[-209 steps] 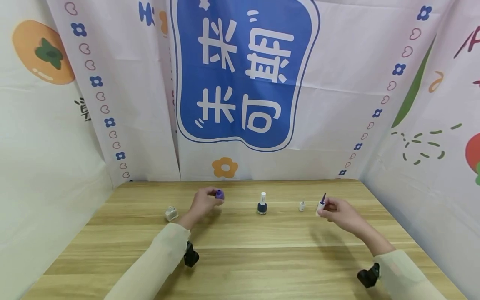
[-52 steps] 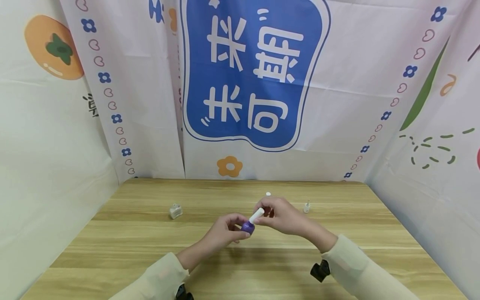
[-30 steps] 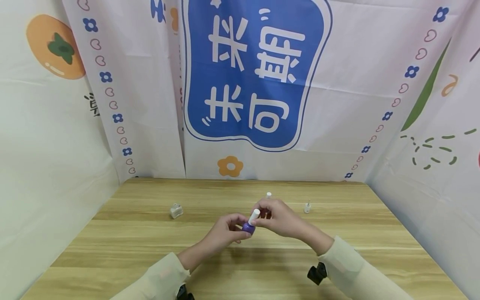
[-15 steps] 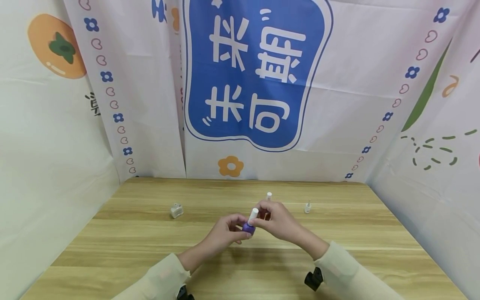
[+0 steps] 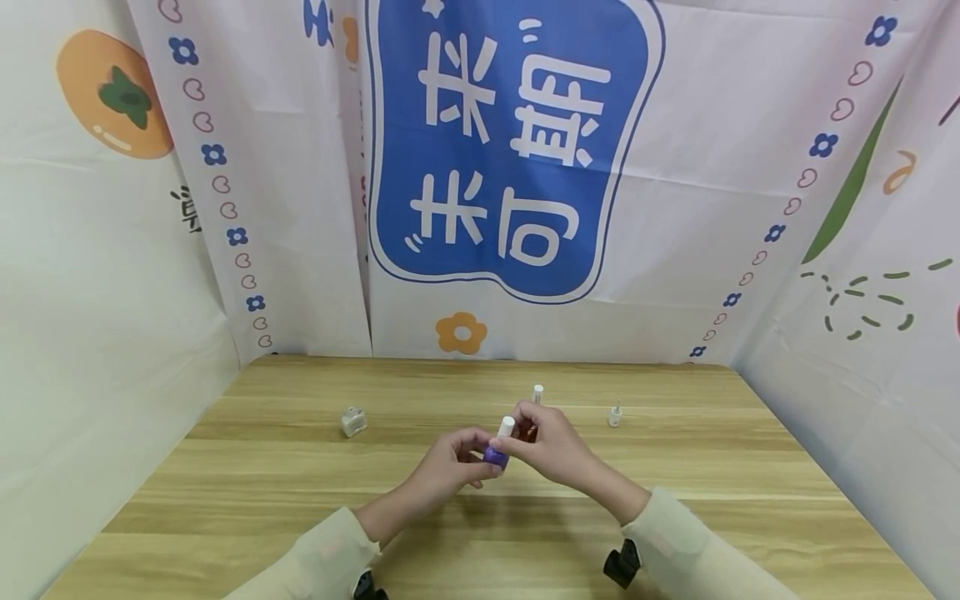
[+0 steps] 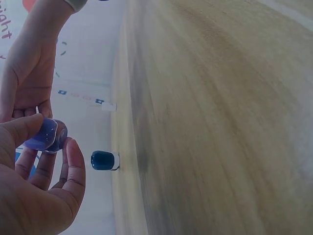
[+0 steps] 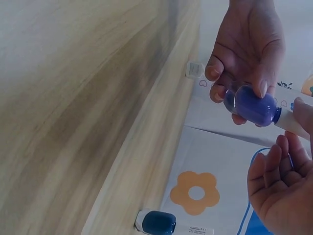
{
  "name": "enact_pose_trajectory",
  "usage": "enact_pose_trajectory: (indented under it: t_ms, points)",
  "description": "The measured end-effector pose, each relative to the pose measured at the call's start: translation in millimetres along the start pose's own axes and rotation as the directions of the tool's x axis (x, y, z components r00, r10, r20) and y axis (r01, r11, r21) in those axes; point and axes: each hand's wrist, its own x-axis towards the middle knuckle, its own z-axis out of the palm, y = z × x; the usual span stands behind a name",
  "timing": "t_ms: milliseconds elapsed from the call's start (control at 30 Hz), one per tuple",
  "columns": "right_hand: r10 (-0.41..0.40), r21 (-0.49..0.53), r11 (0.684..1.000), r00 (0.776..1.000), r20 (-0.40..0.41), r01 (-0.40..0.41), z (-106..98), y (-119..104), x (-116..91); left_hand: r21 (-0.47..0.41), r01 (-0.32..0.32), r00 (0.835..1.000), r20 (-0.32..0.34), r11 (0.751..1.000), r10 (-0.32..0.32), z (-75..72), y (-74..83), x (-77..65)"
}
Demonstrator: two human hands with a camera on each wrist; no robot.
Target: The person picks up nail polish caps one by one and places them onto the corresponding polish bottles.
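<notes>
Over the middle of the table, my left hand point(image 5: 448, 462) holds a purple nail polish bottle point(image 7: 254, 106) between thumb and fingers. Its white cap point(image 5: 507, 427) sits on the bottle's neck, pointing up and slightly tilted. The thumb and fingers of my right hand point(image 5: 555, 446) pinch this cap from the right. Beyond the right hand stands a dark blue nail polish bottle point(image 7: 159, 223) with its white cap on; in the head view the hand hides most of it.
A small pale bottle point(image 5: 353, 422) without a cap stands on the wooden table point(image 5: 225, 500) to the left. A white cap point(image 5: 615, 415) stands to the right, its brush pointing up. Printed cloth point(image 5: 675, 208) encloses the table's back and sides.
The left hand has brought the purple bottle right and the right hand its cap left; the brush has gone into the bottle. Lately the right hand has turned slightly about the cap.
</notes>
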Motion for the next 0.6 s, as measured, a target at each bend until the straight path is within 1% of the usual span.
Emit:
enact_pose_trajectory:
  t_ms: [100,300,433,600]
  points:
    - [0.005,0.023,1.000,1.000,0.028,-0.006,-3,-1,1,-0.007,0.010,1.000,0.001,1.000,-0.010,-0.8,0.6,0.2]
    - [0.010,0.102,0.995,0.992,0.123,-0.022,-14,0,4,-0.016,0.035,0.999,0.000,0.999,-0.035,-2.4,2.3,0.4]
    - [-0.024,0.155,0.988,0.985,0.168,-0.002,-19,1,4,-0.014,0.038,0.999,0.005,0.999,-0.038,-2.1,3.1,0.4]
    - [-0.075,0.170,0.985,0.979,0.192,0.042,-20,2,4,-0.015,0.022,1.000,0.013,1.000,-0.022,-2.1,3.3,0.4]
